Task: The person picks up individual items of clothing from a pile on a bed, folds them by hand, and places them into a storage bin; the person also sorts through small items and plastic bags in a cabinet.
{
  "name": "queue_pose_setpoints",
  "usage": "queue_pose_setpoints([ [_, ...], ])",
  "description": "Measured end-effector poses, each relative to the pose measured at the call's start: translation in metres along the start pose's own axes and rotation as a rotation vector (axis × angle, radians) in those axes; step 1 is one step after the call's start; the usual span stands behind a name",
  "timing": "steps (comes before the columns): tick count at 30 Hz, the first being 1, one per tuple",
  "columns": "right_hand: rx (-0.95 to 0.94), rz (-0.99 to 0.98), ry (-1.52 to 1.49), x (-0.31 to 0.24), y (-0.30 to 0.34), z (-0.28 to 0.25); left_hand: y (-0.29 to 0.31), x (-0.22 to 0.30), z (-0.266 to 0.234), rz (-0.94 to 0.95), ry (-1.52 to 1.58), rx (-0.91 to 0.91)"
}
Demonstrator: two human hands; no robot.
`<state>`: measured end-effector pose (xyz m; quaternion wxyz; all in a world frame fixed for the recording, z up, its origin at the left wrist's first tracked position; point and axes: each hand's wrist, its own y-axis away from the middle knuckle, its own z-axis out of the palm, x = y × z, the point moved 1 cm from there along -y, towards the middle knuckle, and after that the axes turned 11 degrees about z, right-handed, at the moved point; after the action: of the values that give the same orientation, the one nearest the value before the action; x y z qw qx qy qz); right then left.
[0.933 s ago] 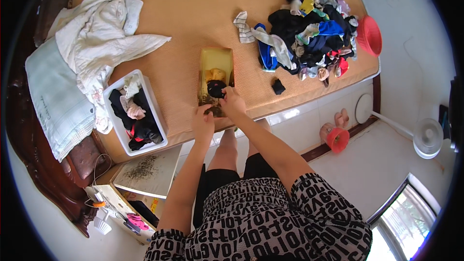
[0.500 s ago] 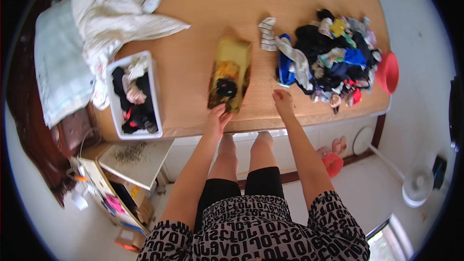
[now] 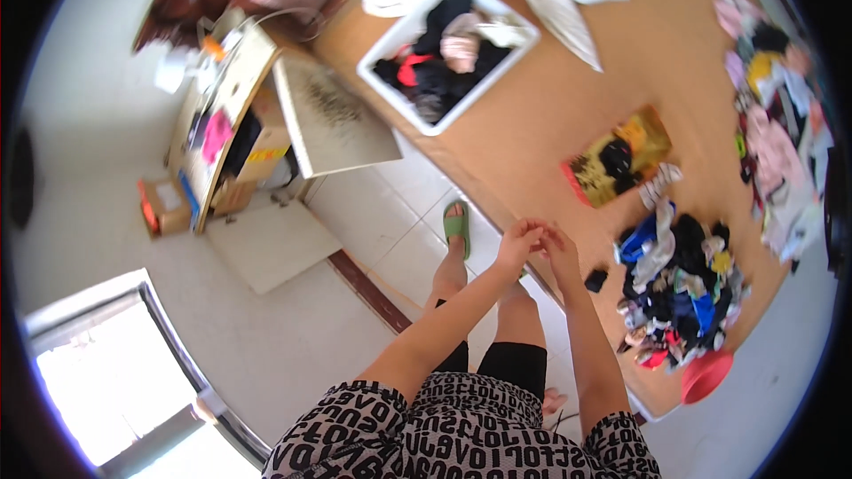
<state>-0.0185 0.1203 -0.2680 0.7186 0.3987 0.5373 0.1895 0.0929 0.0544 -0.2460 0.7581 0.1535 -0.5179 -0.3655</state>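
My two hands meet above the bed's front edge, their fingertips together. On the left side, my left hand [image 3: 522, 246] has curled fingers that touch or nearly touch those of my right hand [image 3: 559, 253]. Whatever they pinch, if anything, is too small to make out. Beyond them on the brown bed mat [image 3: 497, 155] lies a yellow open box [image 3: 655, 135] with dark and orange things inside. A small striped cloth [image 3: 661, 184] lies beside that box. To the right of my hands are a small black piece [image 3: 596, 280] and a mixed heap of small clothes [image 3: 688, 288].
A white bin [image 3: 525, 34] of dark clothes stands at the bed's far left. More clothes [image 3: 772, 146] lie along the right edge, with a red basin [image 3: 707, 379] nearer. Left is an open cabinet [image 3: 333, 120]; a foot in a green slipper [image 3: 456, 226] stands on the tiles.
The view has swung to the left, bringing in the window and more floor. My left hand has come away from the yellow box, and both hands have come together.
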Motion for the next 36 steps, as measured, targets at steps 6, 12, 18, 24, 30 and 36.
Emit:
queue_pose_setpoints([
  [6, -0.153, 0.129, 0.168, -0.003, -0.003, 0.105, 0.057, 0.039, -0.13, 0.066, -0.004, 0.279],
  [12, -0.242, 0.118, 0.352, 0.013, -0.021, 0.237, 0.086, 0.068, -0.266, 0.145, 0.141, 0.526],
  [18, -0.332, 0.204, 0.489, 0.068, -0.05, 0.403, 0.113, 0.099, -0.406, 0.176, 0.284, 0.634],
  [24, -0.536, -0.091, 0.735, 0.098, -0.054, 0.605, 0.141, 0.157, -0.556, 0.37, 0.368, 0.79],
  [30, -0.578, -0.256, 0.976, 0.103, -0.106, 0.716, 0.125, 0.182, -0.637, 0.602, 0.513, 0.952],
  [36, -0.7, -0.437, 1.17, 0.149, -0.215, 0.771, 0.099, 0.125, -0.686, 0.637, 0.515, 1.06],
])
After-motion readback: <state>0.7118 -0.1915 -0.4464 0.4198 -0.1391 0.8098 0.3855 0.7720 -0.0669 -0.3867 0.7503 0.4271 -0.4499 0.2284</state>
